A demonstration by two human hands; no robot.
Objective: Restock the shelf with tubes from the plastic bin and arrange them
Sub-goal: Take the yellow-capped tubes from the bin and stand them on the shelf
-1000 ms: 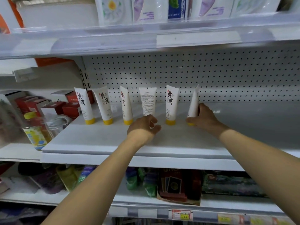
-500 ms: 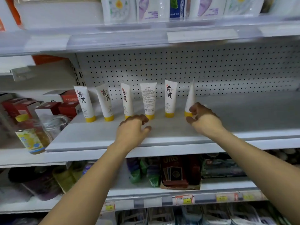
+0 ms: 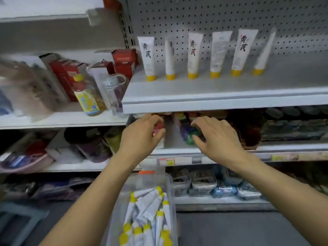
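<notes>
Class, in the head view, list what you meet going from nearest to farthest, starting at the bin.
Plastic bin of loose tubes → left hand and right hand → shelf edge → six standing tubes → pegboard.

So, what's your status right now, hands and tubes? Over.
Left hand, right hand empty, below shelf edge. Six tubes upright on shelf, more lying in bin. Nothing in the way.
</notes>
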